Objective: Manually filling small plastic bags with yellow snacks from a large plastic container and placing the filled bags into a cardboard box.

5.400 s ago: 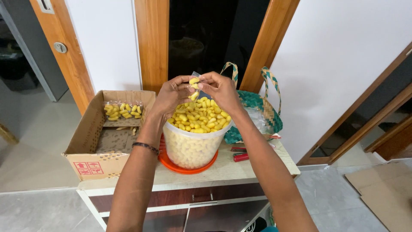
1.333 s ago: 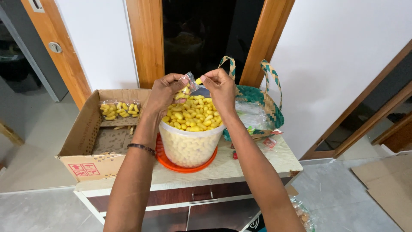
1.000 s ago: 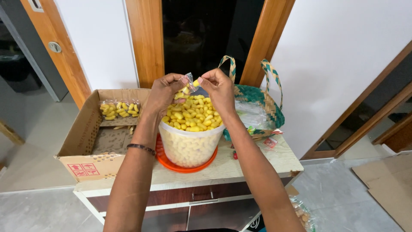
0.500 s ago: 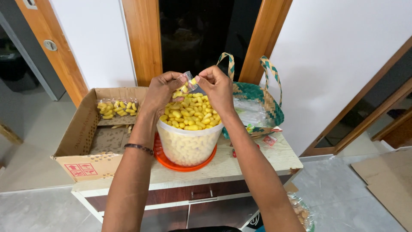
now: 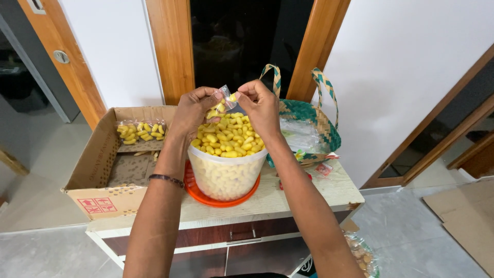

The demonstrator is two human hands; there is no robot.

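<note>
I see my left hand (image 5: 193,110) and my right hand (image 5: 260,105) pinching one small clear packet (image 5: 225,99) between them. My fingers (image 5: 242,97) are closed on its two sides. The packet hangs right above the tub (image 5: 226,175) of yellow puffs on the table (image 5: 309,198). Both hands are equally close.

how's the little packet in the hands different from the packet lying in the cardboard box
The small clear packet is pinched between the left hand and right hand above the tub; the boxed packet lies flat in the cardboard box, untouched. The held one shows only a few yellow pieces; the boxed one looks full. Both are clear plastic with yellow snacks.
</note>
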